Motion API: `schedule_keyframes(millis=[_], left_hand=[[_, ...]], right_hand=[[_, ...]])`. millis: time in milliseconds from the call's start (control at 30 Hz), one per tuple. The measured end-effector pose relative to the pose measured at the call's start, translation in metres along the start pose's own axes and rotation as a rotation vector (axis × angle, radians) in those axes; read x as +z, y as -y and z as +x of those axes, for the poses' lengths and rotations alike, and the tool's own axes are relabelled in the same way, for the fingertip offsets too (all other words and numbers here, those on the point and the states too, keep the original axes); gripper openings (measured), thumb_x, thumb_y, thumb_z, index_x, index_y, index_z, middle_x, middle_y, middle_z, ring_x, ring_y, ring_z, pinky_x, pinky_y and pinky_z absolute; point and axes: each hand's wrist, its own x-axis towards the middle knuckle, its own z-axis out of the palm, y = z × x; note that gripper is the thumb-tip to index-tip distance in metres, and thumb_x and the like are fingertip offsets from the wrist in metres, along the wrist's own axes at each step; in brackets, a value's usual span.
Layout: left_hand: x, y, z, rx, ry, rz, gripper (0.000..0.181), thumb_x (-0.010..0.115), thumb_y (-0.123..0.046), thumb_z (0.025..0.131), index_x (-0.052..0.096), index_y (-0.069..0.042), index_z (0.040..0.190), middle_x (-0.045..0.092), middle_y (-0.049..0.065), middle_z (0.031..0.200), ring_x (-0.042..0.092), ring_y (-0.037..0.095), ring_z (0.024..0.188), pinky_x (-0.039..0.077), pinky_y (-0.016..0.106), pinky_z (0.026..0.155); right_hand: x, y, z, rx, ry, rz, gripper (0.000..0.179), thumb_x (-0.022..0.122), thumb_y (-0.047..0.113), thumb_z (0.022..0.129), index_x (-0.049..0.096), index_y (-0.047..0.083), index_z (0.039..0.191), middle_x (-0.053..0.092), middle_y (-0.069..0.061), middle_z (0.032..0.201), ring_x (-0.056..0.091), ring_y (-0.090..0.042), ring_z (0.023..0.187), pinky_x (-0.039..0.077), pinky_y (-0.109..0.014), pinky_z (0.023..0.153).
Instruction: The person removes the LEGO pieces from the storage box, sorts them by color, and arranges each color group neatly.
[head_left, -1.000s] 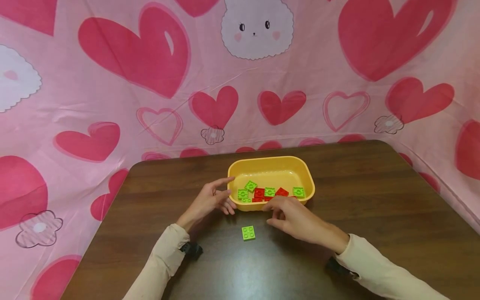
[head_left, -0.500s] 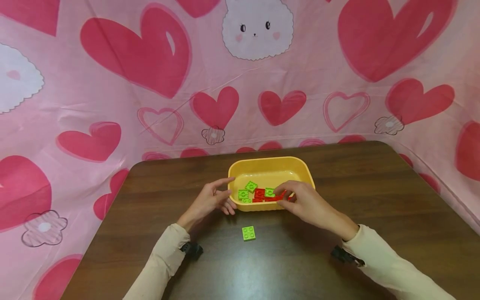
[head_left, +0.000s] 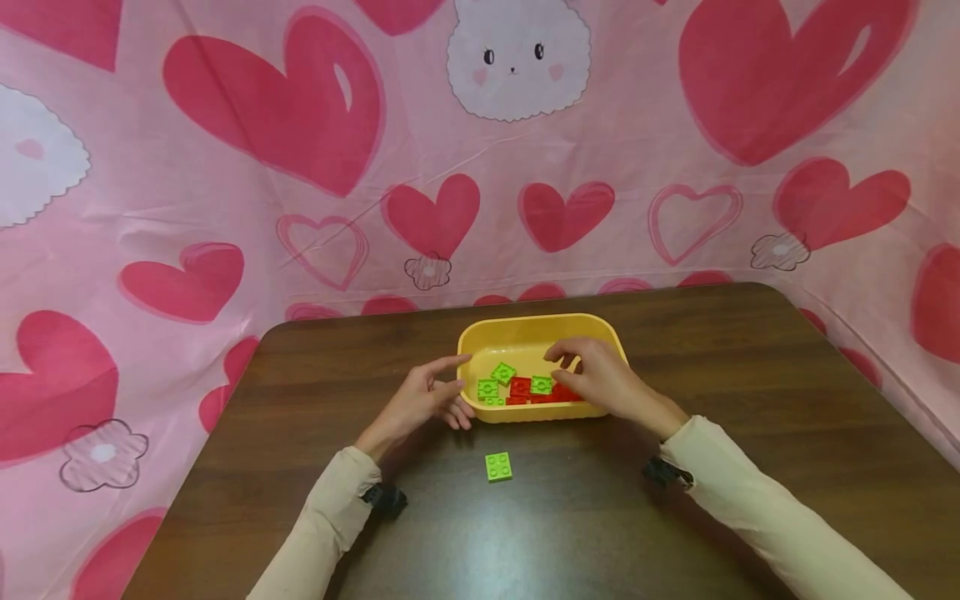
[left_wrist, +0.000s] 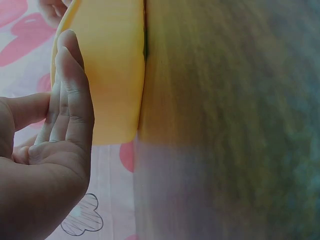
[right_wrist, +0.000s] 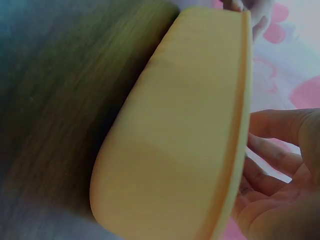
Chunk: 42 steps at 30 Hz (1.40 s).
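A yellow plastic tub (head_left: 540,327) holds several flat green and red toy building bricks, heaped toward its near side. My left hand (head_left: 416,400) rests at the tub's left end, index finger reaching to the rim. In the left wrist view its fingers (left_wrist: 75,107) lie nearly straight along the outer wall. Over the tub's right part hovers my right hand (head_left: 603,379), fingers loosely bent, with a gap between thumb and forefinger. Seen from the right wrist, the fingertips dip behind the near rim. Beneath that hand, red bricks (head_left: 566,393) are partly covered.
One green brick (head_left: 498,467) lies studs up on the dark wooden table (head_left: 525,542), in front of the tub. A pink cloth with hearts (head_left: 330,117) hangs behind the table. Dark wrist straps (head_left: 667,473) sit at both sleeves.
My right hand has moved from the tub's near edge up and in over its right part, and now hides the green brick there. The left hand stays at the left end.
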Motion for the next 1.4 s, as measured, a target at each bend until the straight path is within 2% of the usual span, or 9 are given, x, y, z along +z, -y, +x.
schedule_keyframes(millis=[333, 700, 933, 1167, 1400], left_hand=[[0.002, 0.001, 0.001, 0.046, -0.001, -0.015, 0.049, 0.050, -0.006, 0.104, 0.037, -0.003, 0.151, 0.072, 0.026, 0.083, 0.072, 0.030, 0.066, 0.061, 0.037, 0.061], [0.003, -0.002, 0.000, 0.027, -0.011, -0.007, 0.050, 0.052, -0.006, 0.103, 0.038, -0.004, 0.151, 0.072, 0.025, 0.085, 0.072, 0.031, 0.068, 0.061, 0.037, 0.062], [0.003, -0.001, 0.001, 0.021, -0.013, -0.003, 0.051, 0.054, -0.007, 0.102, 0.039, -0.004, 0.151, 0.072, 0.024, 0.084, 0.072, 0.031, 0.068, 0.061, 0.041, 0.063], [0.001, 0.000, 0.002, 0.038, -0.007, -0.006, 0.051, 0.053, -0.006, 0.103, 0.038, -0.003, 0.151, 0.072, 0.025, 0.084, 0.072, 0.031, 0.068, 0.061, 0.037, 0.061], [0.001, 0.002, 0.004, 0.045, -0.003, -0.010, 0.052, 0.055, -0.011, 0.103, 0.038, -0.002, 0.151, 0.072, 0.025, 0.084, 0.072, 0.030, 0.068, 0.061, 0.037, 0.061]], right_hand=[[0.009, -0.008, 0.016, 0.041, 0.094, -0.037, 0.025, 0.074, 0.007, 0.087, 0.071, -0.001, 0.111, 0.071, -0.013, 0.104, 0.065, -0.028, 0.092, 0.056, -0.044, 0.084], [0.016, -0.016, 0.019, 0.106, 0.152, -0.035, 0.023, 0.074, 0.008, 0.088, 0.070, -0.002, 0.109, 0.071, -0.013, 0.103, 0.064, -0.025, 0.089, 0.056, -0.044, 0.086], [0.019, -0.021, 0.021, 0.141, 0.219, -0.048, 0.028, 0.077, 0.009, 0.085, 0.071, 0.000, 0.111, 0.071, -0.008, 0.099, 0.061, -0.021, 0.086, 0.055, -0.041, 0.086], [0.021, -0.023, 0.025, 0.178, 0.265, -0.043, 0.026, 0.077, 0.009, 0.086, 0.071, 0.002, 0.110, 0.071, -0.007, 0.098, 0.060, -0.022, 0.086, 0.055, -0.041, 0.089], [0.022, -0.027, 0.026, 0.167, 0.277, -0.069, 0.022, 0.077, 0.010, 0.086, 0.072, 0.000, 0.105, 0.071, -0.008, 0.096, 0.061, -0.022, 0.086, 0.054, -0.043, 0.089]])
